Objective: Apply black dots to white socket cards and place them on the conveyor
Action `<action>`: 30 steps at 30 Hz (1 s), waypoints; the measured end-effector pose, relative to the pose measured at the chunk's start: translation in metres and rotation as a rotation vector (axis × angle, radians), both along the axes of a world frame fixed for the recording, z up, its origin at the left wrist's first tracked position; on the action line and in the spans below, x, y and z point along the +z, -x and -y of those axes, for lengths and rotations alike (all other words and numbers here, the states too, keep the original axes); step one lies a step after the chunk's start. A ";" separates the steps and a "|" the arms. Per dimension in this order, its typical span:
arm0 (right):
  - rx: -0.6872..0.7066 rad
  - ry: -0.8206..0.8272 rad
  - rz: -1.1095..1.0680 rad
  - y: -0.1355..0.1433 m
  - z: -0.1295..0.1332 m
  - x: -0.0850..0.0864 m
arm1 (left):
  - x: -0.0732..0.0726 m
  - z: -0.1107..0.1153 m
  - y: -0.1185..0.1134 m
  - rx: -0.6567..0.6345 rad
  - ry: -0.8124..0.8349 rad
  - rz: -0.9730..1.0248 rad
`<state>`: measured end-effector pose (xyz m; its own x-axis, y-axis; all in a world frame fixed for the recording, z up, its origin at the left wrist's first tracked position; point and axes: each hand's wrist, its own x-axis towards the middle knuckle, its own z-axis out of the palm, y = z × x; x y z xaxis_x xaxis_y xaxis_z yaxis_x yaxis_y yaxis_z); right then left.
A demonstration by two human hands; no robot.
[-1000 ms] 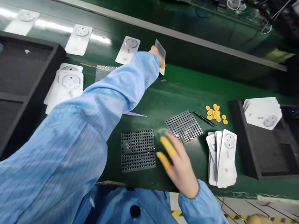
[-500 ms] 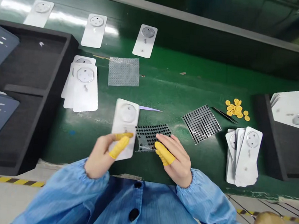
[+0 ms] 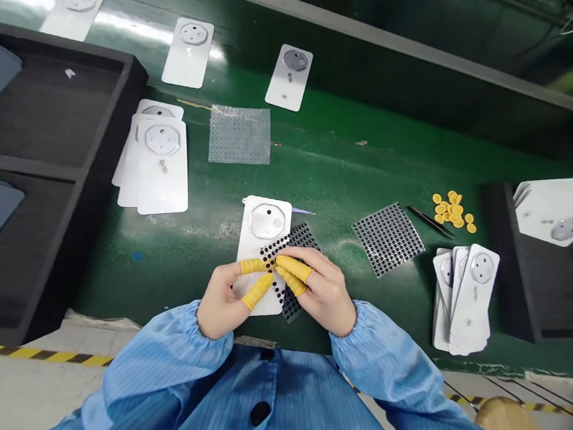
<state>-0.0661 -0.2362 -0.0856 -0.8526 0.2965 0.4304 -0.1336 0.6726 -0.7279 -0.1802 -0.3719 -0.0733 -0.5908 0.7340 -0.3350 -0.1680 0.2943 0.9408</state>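
Note:
My left hand [image 3: 227, 293], with yellow finger cots on thumb and forefinger, holds a white plate [image 3: 263, 236] with an octagonal window just above the green bench near its front edge. My right hand [image 3: 320, 286], also in yellow cots, pinches a black dotted sticker sheet [image 3: 291, 242] that lies partly over the plate's lower right. The fingertips of both hands meet at the sheet's left edge.
A second dotted sheet [image 3: 388, 238] lies to the right, with tweezers [image 3: 431, 221] and loose yellow cots [image 3: 454, 211] beyond. Stacks of white plates lie at right [image 3: 467, 298] and left [image 3: 155, 167]. Black trays [image 3: 44, 174] flank the bench. A bubble-wrap piece [image 3: 240, 135] lies behind.
My left arm came back from the conveyor with a white plate. Both hands have moved together, and the dotted sheet now lies over the plate.

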 end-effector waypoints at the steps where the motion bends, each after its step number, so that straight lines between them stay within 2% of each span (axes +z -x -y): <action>1: 0.003 0.015 0.009 0.001 0.000 -0.001 | -0.001 -0.001 0.000 -0.009 0.007 -0.024; 10: 0.017 0.195 0.019 0.002 0.001 -0.009 | -0.010 -0.001 0.007 -0.181 0.016 -0.450; 15: -0.017 0.279 0.027 0.005 0.006 -0.015 | -0.018 0.003 0.013 -0.219 -0.046 -0.530; 19: -0.057 0.279 0.048 0.005 0.010 -0.020 | -0.020 0.004 0.015 -0.245 -0.063 -0.533; 21: -0.064 0.260 0.033 0.003 0.011 -0.021 | -0.019 0.004 0.016 -0.249 -0.047 -0.520; 25: -0.015 0.117 0.030 -0.003 0.010 -0.018 | -0.015 0.005 0.016 -0.261 0.004 -0.519; 28: 0.008 0.039 0.104 -0.005 0.009 -0.015 | -0.016 0.005 0.014 -0.255 0.014 -0.547; 30: 0.053 -0.052 0.070 -0.003 0.008 -0.016 | -0.018 0.004 0.013 -0.270 0.006 -0.560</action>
